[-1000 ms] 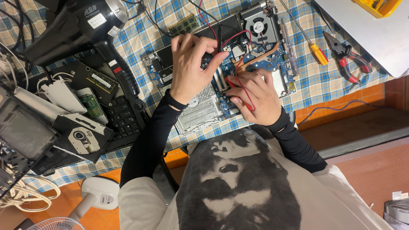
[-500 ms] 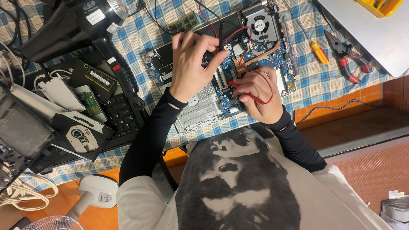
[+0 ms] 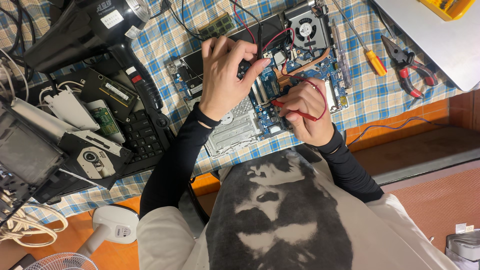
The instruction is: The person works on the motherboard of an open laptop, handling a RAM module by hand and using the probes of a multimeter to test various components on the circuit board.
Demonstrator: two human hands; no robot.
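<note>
An opened laptop motherboard (image 3: 272,87) with a cooling fan (image 3: 306,27) and copper heat pipe lies on the blue checked cloth (image 3: 165,45). My left hand (image 3: 225,75) pinches a black test probe (image 3: 259,37) upright, its tip down on the board. My right hand (image 3: 305,110) grips a red test probe (image 3: 295,111), laid nearly flat and pointing left at the board's lower middle. Red and black leads run up from both probes toward the top edge.
A memory stick (image 3: 219,25) lies above the board. A yellow-handled screwdriver (image 3: 372,60) and red-handled pliers (image 3: 410,70) lie right of it, near a grey laptop lid (image 3: 435,35). Left are a black heat gun (image 3: 80,30), a keyboard (image 3: 145,135), an optical drive (image 3: 92,160) and loose parts.
My right hand has shifted the red probe slightly up and left across the board. My left hand stays put with the black probe.
</note>
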